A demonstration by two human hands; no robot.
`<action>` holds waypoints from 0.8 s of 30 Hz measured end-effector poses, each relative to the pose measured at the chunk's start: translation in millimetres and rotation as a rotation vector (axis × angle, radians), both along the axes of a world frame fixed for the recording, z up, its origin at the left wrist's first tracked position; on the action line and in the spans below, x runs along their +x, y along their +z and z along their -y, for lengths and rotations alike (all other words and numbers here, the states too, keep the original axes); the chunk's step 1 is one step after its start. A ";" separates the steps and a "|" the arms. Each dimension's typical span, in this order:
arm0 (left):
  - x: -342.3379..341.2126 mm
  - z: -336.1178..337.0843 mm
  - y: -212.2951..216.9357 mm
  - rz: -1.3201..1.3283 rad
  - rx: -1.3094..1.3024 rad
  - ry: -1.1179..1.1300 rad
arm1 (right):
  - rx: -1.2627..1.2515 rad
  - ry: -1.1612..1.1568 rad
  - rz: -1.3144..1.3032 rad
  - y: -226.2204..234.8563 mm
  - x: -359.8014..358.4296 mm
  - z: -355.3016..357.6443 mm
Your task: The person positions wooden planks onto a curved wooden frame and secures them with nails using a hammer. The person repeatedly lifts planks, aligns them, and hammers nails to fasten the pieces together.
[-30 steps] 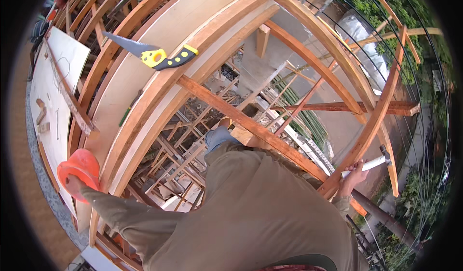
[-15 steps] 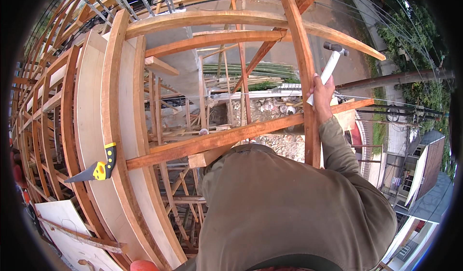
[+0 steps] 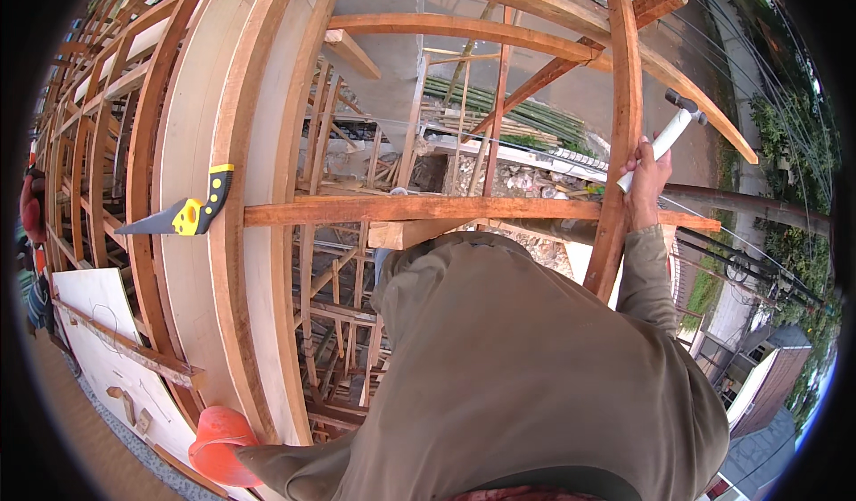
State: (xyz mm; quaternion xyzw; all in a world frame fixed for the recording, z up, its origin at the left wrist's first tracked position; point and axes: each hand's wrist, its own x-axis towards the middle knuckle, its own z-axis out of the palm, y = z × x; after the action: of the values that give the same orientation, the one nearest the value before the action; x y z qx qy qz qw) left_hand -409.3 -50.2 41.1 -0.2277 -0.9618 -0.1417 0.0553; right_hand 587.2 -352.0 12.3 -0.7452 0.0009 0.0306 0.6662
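Observation:
My right hand (image 3: 646, 180), at the right beside the upright timber (image 3: 617, 158), is closed round the white handle of a hammer (image 3: 662, 149). The dark hammer head points up and away. Below the hand runs a horizontal wooden beam (image 3: 446, 209), in front of my chest, crossing that timber. My left sleeve (image 3: 308, 467) reaches out at the lower left, its end against an orange-red rounded thing (image 3: 225, 439), perhaps a hard hat or bucket. The left hand itself is hidden. A handsaw (image 3: 183, 217) with a yellow and black handle rests on the formwork boards at the left.
Long formwork boards (image 3: 207, 82) and timbers run along the left. A white panel (image 3: 98, 314) with wood offcuts lies lower left. Another crossing beam (image 3: 464, 27) spans above. Far below are bamboo poles (image 3: 499, 107), rubble and ground. Overhead wires and a pole (image 3: 749, 202) stand right.
The view has turned, so the beams and saw sit at different places in the picture. The orange-red thing and my left sleeve show more. My right hand still grips the hammer.

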 end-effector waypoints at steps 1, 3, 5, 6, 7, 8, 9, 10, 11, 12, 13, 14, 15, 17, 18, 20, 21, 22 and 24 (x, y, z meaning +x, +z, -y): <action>-4.0 7.3 0.9 0.000 -0.006 0.009 | -0.012 0.000 -0.003 -2.0 2.5 1.3; -9.7 16.0 -0.2 0.006 -0.024 0.020 | -0.009 0.006 -0.015 -1.4 2.9 -1.1; -17.3 18.7 4.7 0.002 -0.046 0.024 | -0.030 0.009 -0.023 -0.8 2.9 1.4; -20.7 24.0 4.7 -0.002 -0.054 0.031 | -0.026 0.018 -0.024 -0.9 3.1 0.7; -24.5 26.7 7.3 0.000 -0.072 0.029 | -0.022 0.025 -0.025 -1.2 3.1 0.2; -26.8 28.8 7.1 -0.002 -0.084 0.033 | -0.018 0.030 -0.027 -2.3 2.9 0.4; -27.6 31.3 6.7 -0.004 -0.089 0.036 | -0.015 0.028 -0.037 -2.9 3.5 0.9; -28.5 30.6 7.2 -0.008 -0.096 0.036 | -0.011 0.026 -0.046 -3.6 4.0 2.0; -29.0 30.0 7.4 -0.003 -0.104 0.035 | -0.008 0.022 -0.056 -4.4 4.3 3.4; -30.1 31.6 7.7 0.000 -0.111 0.040 | -0.009 0.023 -0.053 -4.7 4.9 3.3; -30.9 32.6 7.7 -0.003 -0.118 0.043 | -0.009 0.024 -0.050 -4.8 5.5 3.4; -32.0 33.3 8.7 -0.003 -0.123 0.043 | -0.010 0.024 -0.046 -4.7 6.0 3.6; -31.4 32.6 8.6 -0.002 -0.121 0.041 | -0.018 0.023 -0.050 -4.1 5.8 3.1; -30.8 35.7 9.5 0.002 -0.125 0.051 | -0.035 0.021 -0.058 -2.3 5.7 2.1; -31.0 35.5 9.9 0.005 -0.132 0.048 | -0.031 0.025 -0.054 -3.4 6.8 2.2; -31.5 36.7 11.4 0.004 -0.141 0.045 | -0.022 0.032 -0.045 -5.7 8.7 1.5; -31.3 35.0 12.5 0.008 -0.146 0.044 | -0.021 0.022 -0.046 -5.6 7.8 2.1; -31.3 32.7 14.3 0.008 -0.148 0.041 | -0.020 0.012 -0.047 -4.4 6.5 2.6; -31.2 28.4 14.5 0.007 -0.154 0.039 | -0.023 0.007 -0.042 -3.9 5.9 2.7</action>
State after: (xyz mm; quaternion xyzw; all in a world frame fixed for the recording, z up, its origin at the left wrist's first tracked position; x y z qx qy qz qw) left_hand -440.5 -78.6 55.6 -0.2122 -0.9742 -0.0670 0.0371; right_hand 593.2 -354.6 8.4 -0.7518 0.0127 0.0489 0.6574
